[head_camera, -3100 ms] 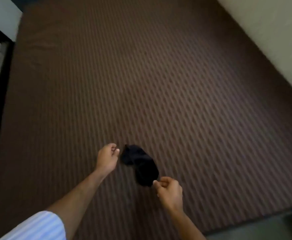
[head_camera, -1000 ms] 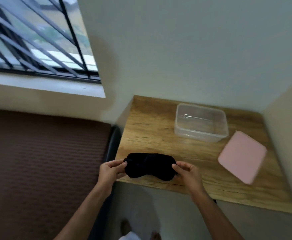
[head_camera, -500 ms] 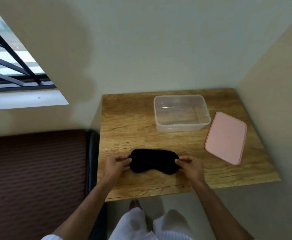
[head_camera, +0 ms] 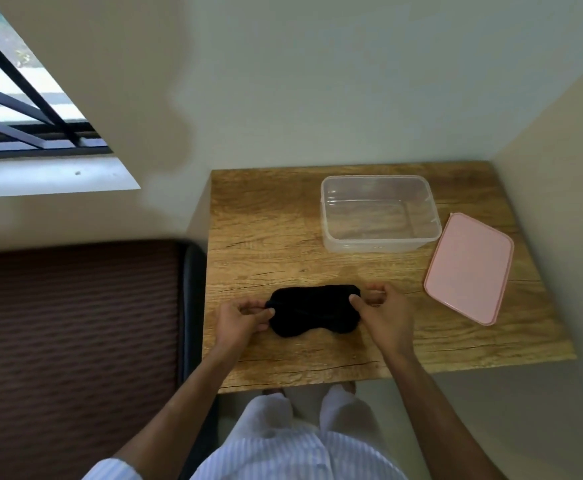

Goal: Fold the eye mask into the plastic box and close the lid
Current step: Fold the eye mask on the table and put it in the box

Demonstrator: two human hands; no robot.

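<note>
The eye mask (head_camera: pixel 314 310) lies flat and unfolded on the wooden worktop (head_camera: pixel 259 237), near its front edge, stretched sideways between the two hands. To the far left, a barred window (head_camera: pixel 23 109) sits above a pale sill, and below it a brown ribbed bed cover (head_camera: pixel 75 323) runs alongside the worktop. The left hand (head_camera: pixel 240 322) pinches the left end of the mask between thumb and fingertips. The right hand (head_camera: pixel 385 311) pinches the right end in the same way, so both hands are clamped on the black cloth, one at each end. Behind the mask and well apart from it, a clear plastic box (head_camera: pixel 380 244) stands open and empty. Just beside the box on its right, a pink lid (head_camera: pixel 470 268) lies flat on the worktop at a slant. At the bottom of the view, pale striped clothing (head_camera: pixel 283 452) shows on the person.
</note>
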